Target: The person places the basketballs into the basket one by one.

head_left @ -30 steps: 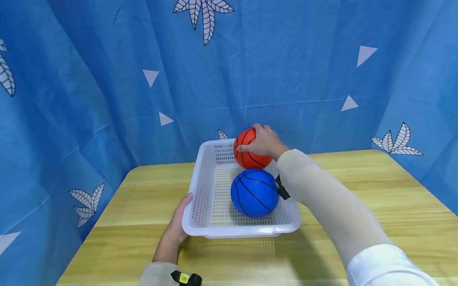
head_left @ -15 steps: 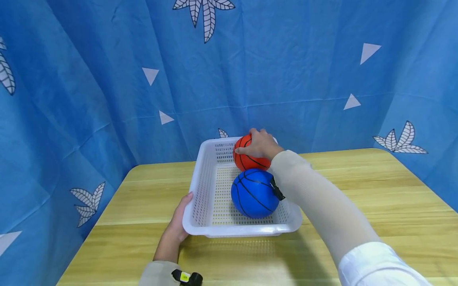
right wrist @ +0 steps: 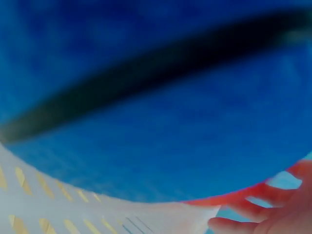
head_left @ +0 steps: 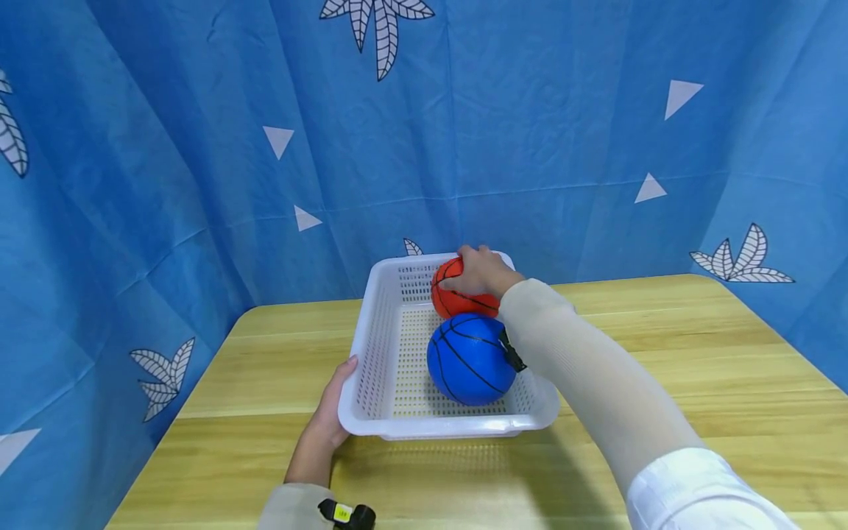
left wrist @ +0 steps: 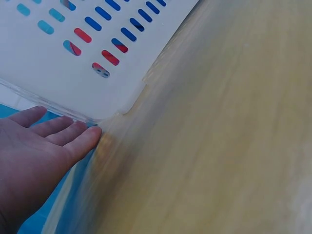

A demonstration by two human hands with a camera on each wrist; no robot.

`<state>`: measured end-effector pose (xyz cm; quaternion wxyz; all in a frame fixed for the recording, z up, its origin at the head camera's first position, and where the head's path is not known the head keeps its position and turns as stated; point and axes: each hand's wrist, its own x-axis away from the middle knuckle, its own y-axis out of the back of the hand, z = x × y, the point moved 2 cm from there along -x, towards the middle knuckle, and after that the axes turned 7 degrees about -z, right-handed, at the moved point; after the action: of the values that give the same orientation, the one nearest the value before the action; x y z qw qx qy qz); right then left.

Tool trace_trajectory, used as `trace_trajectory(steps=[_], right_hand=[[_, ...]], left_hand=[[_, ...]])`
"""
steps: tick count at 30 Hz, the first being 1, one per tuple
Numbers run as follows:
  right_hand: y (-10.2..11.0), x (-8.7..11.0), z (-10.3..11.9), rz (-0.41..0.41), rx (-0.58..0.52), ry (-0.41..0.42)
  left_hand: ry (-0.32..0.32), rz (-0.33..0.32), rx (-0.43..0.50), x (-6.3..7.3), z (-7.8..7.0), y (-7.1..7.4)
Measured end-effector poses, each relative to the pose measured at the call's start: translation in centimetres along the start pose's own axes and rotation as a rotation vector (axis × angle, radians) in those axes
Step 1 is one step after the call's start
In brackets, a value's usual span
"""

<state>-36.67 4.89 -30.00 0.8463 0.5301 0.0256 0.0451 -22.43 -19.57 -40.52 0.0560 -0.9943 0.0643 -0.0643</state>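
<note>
In the head view a white perforated plastic basket (head_left: 382,346) stands on the wooden table. My left hand (head_left: 333,401) holds its left rim, thumb at the edge. From the left wrist, several fingers (left wrist: 85,140) show stretched along the basket's lower edge. My right hand (head_left: 482,272) reaches across and grips a small red basketball (head_left: 447,294) from above, at the basket's far right corner. A larger blue basketball (head_left: 467,361) sits nearer, under the right forearm. It fills most of the right wrist view, where the right hand's fingertips (right wrist: 219,225) show beyond it and only a sliver of red.
The left part of the basket's perforated floor (head_left: 412,368) shows beside the balls. A blue curtain (head_left: 530,132) with white leaves and triangles hangs behind the table (head_left: 689,353). Wooden tabletop extends to either side of the basket.
The right hand has come down and slightly left with the red basketball, which sits lower in the far corner. The left hand and blue basketball stay nearly where they were.
</note>
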Motion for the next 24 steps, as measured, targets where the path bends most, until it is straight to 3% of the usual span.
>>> trace_trajectory(steps=[5, 12, 24], right_hand=[[-0.2, 0.3, 0.1, 0.058, -0.009, 0.000], [0.0, 0.6, -0.2, 0.071, -0.005, 0.010], [2.8, 2.6, -0.6, 0.019, -0.104, 0.164]], left_hand=[[0.000, 0.002, 0.002, 0.0, -0.1, -0.1], [0.005, -0.010, -0.005, 0.2, 0.0, -0.2], [0.016, -0.012, 0.027, 0.1, 0.0, -0.2]])
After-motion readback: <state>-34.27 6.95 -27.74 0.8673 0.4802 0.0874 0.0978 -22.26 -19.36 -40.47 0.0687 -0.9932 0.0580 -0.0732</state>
